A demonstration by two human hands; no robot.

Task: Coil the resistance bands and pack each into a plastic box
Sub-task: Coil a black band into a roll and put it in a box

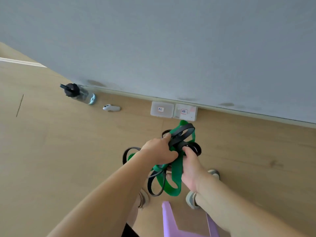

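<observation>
I am holding a tangle of two resistance bands in the air, above the wooden floor point(68, 151). My left grip point(159, 149) is clenching the middle of the bundle, with the fingers curled over the black band point(185, 128) and the green band point(176, 175). My right grip point(189, 168) is grasping the same bundle from the other side, just beside the left one. Loops of both bands are hanging down and sticking out around my hands. The two plastic boxes, the left box point(161, 109) and the right box point(185, 112), are standing side by side and touching each other, against the wall beyond the bands. Each one is carrying a small label. A water bottle point(78, 94) and a small white device point(111, 108) are lying further left. A purple stool point(168, 219) is showing below my arms.
</observation>
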